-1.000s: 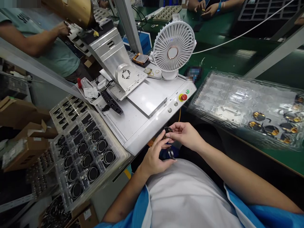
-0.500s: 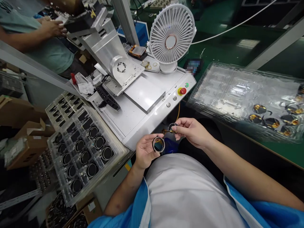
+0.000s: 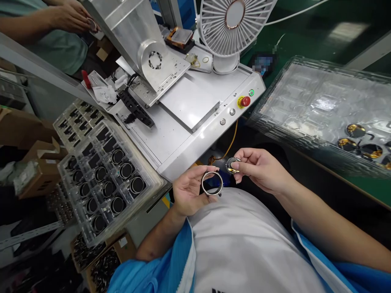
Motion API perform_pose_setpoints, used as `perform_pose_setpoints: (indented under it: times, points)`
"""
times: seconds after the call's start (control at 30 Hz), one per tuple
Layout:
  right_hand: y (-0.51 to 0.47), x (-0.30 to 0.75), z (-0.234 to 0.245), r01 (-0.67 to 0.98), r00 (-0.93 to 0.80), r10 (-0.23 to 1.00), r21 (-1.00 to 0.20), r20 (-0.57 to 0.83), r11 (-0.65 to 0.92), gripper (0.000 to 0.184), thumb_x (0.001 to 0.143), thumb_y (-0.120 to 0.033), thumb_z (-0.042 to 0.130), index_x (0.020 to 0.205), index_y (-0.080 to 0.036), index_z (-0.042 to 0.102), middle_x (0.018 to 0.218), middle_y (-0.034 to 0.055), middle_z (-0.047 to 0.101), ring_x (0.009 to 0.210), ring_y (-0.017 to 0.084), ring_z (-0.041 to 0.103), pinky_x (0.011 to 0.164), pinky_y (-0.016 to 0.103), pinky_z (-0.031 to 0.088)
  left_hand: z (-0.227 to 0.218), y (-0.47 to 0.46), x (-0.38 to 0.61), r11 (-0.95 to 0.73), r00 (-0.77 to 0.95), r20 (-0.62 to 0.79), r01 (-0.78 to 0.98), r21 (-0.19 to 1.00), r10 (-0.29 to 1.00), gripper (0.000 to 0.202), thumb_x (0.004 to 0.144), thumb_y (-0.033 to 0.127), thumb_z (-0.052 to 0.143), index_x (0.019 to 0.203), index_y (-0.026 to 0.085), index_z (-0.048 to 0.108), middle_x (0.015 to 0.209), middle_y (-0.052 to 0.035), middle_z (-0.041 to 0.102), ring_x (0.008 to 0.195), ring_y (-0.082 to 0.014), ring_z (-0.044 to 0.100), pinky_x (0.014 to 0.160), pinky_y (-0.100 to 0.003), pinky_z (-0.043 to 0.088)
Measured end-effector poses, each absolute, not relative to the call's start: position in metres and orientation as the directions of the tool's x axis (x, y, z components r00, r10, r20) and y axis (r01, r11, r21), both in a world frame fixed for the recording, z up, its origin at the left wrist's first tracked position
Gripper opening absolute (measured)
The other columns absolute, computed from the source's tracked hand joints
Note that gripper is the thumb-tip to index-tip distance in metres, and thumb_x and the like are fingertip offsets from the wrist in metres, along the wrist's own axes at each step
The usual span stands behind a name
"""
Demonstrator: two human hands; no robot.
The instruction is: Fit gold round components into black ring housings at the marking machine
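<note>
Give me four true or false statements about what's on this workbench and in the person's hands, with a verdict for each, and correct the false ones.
1. The left hand holds a metal ring. True.
2. The right hand is empty. False: it pinches a small round part with a gold face.
3. The emergency stop button on the white machine is red. True.
4. The clear tray to the left of the machine holds nothing. False: dark round parts sit in its pockets.
</note>
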State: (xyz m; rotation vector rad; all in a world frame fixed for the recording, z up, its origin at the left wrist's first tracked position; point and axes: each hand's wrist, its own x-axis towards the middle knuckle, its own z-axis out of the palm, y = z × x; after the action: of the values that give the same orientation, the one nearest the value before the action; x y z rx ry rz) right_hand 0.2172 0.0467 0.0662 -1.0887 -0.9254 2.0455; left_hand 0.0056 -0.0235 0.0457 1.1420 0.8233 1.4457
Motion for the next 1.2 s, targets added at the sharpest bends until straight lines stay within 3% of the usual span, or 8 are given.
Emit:
perform_pose_setpoints:
  times: [0.23, 0.63, 1.03, 1.2]
  points:
    - [0.044, 0.217, 0.067, -0.190, -0.474, 0.750, -0.778, -0.461, -0.598, 0.042, 0.066, -0.045, 0.096, 0.072, -0.016, 0.067, 0.058, 0.0041, 0.069, 0.049, 0.015, 0.065, 0.050, 0.025, 0.059, 0.047, -0.027, 0.006, -0.173, 0.005, 0.180, -0.243, 0.954, 0.984, 0.064, 0.069, 0.034, 0.095, 0.127, 0.027, 0.069, 0.117, -0.0080, 0.079, 0.110, -0.0279, 0.076, 0.093, -0.040, 0.065]
    - [0.044, 0.215, 0.076, -0.233, -0.497, 0.755, -0.772, -0.428, -0.592, 0.037, 0.066, -0.040, 0.096, 0.068, -0.013, 0.069, 0.062, 0.0016, 0.066, 0.053, 0.011, 0.059, 0.051, 0.021, 0.052, 0.047, -0.021, 0.008, -0.195, 0.047, 0.227, -0.362, 0.911, 0.973, 0.067, 0.069, 0.020, 0.095, 0.129, 0.027, 0.069, 0.121, -0.0067, 0.078, 0.115, -0.0244, 0.075, 0.100, -0.032, 0.062]
    - [0.041, 0.216, 0.074, -0.253, -0.544, 0.740, -0.764, -0.395, -0.594, 0.033, 0.072, -0.037, 0.092, 0.071, -0.013, 0.070, 0.064, 0.0023, 0.065, 0.056, 0.011, 0.059, 0.053, 0.021, 0.052, 0.055, -0.021, 0.011, -0.253, 0.002, 0.267, -0.317, 0.914, 0.964, 0.064, 0.068, 0.020, 0.095, 0.126, 0.025, 0.070, 0.117, -0.0067, 0.078, 0.111, -0.0229, 0.076, 0.097, -0.034, 0.063]
    - [0.036, 0.219, 0.074, -0.256, -0.595, 0.722, -0.769, -0.352, -0.586, 0.031, 0.076, -0.036, 0.090, 0.073, -0.013, 0.070, 0.069, 0.0030, 0.066, 0.059, 0.010, 0.059, 0.055, 0.020, 0.052, 0.061, -0.024, 0.011, -0.327, -0.013, 0.332, -0.217, 0.920, 0.943, 0.065, 0.068, 0.020, 0.095, 0.128, 0.025, 0.070, 0.117, -0.0075, 0.076, 0.110, -0.0249, 0.076, 0.096, -0.038, 0.064]
